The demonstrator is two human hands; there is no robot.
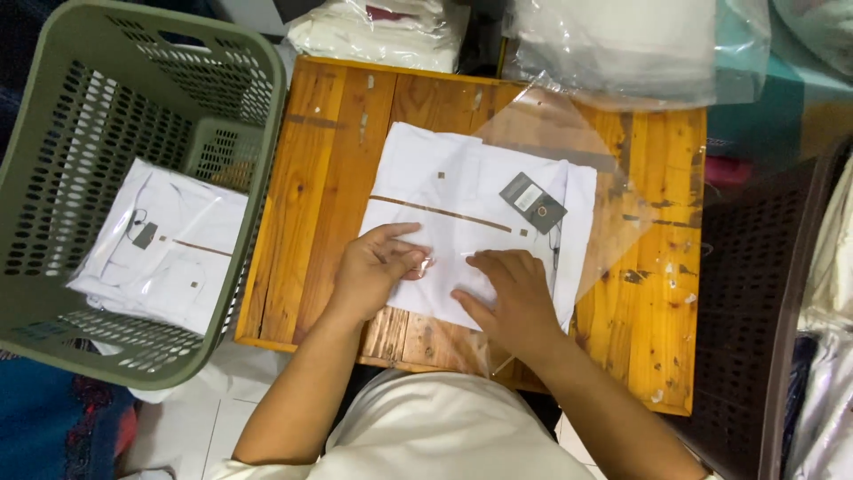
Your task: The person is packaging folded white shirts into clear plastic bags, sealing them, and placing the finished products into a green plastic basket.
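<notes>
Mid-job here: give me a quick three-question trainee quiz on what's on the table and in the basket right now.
1. True or false: both hands rest on the folded white garment on the wooden table.
2. What lies in the green basket? A) a bagged white garment B) loose hang tags C) a pair of shoes
3. Which colour is the hang tag on the garment under the hands?

Key:
1. True: the left hand and right hand press flat on its near edge, inside a clear plastic bag.
2. A: the bagged white garment.
3. Dark grey.
</notes>
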